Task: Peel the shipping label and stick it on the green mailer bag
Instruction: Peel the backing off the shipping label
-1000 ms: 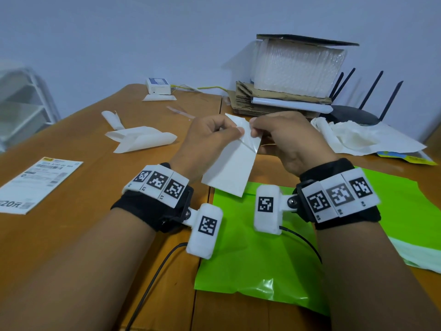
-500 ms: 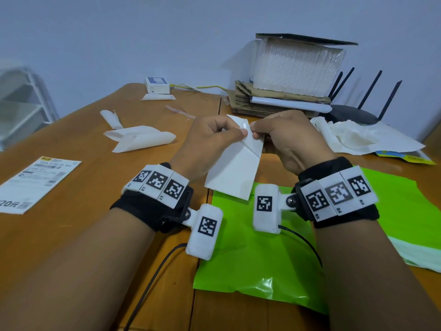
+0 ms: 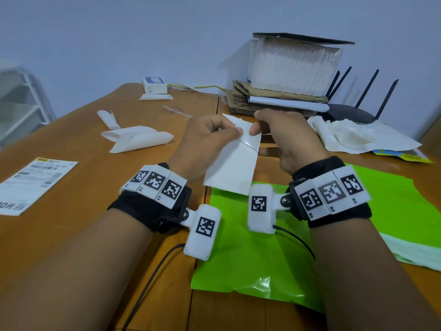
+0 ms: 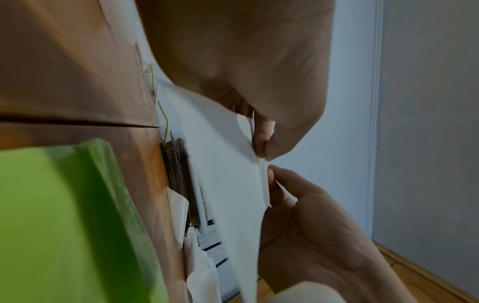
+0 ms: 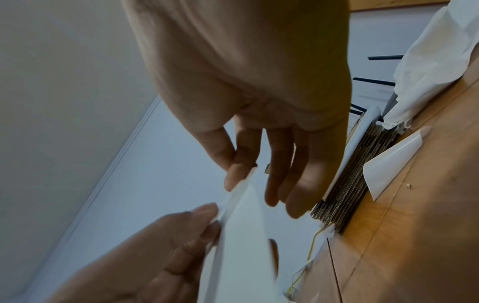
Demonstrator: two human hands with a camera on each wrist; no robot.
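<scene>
Both forearms reach forward over the wooden table (image 3: 71, 144), wrists raised off the surface and bent slightly inward so the hands meet near the middle of the head view. Each wrist wears a black band with white marker tiles and a small white camera pod.

The left hand (image 3: 202, 139) is curled, its thumb and forefinger pinching the upper edge of the shipping label (image 3: 235, 168), which hangs in the air between the hands with its blank white back toward the head camera. The right hand (image 3: 288, 137) pinches the same top edge just beside the left, thumb on the near face; in the right wrist view its other fingers (image 5: 298, 184) hang loosely curved behind the sheet. A curved seam near the top corner shows where two layers have parted there.

The green mailer bag (image 3: 257, 263) lies flat on the table below the hands, its glossy plastic wrinkled along the near edge, a paler flap on its right side. The label's lower edge hangs just above the bag's far edge; whether they touch cannot be told.

At the far side stands a block of white foam sheets (image 3: 293, 68) on a stack of flattened corrugated cardboard (image 3: 262, 96), with a black router (image 3: 350, 113) and crumpled white paper (image 3: 358, 137) to the right. A printed label sheet (image 3: 31, 182) lies flat at the left, and curled backing paper (image 3: 136, 139) beyond it.
</scene>
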